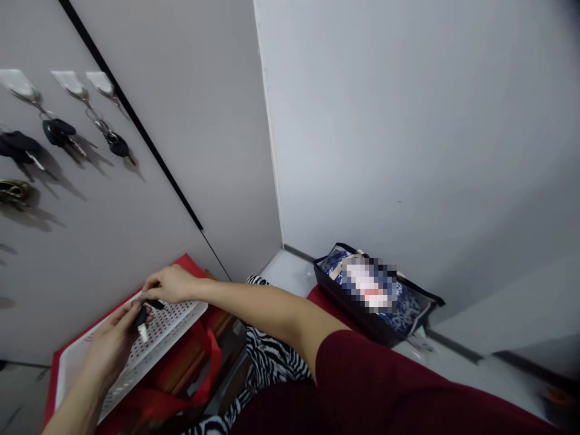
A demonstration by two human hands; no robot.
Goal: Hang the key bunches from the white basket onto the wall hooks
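Over a white perforated plastic basket, my two hands meet close together. My left hand is closed around a key with a black head, its pale end pointing down. My right hand pinches at the same spot from above, fingers bent. A second black piece, which looks like another key head, shows just under the right fingers. Whether a ring joins the two pieces is hidden by the fingertips.
White adhesive hooks on the grey panel carry several sets of keys. Red bag fabric surrounds the basket. Zebra-striped cloth lies below my right arm. A dark-edged bag with blue patterned contents stands against the white wall.
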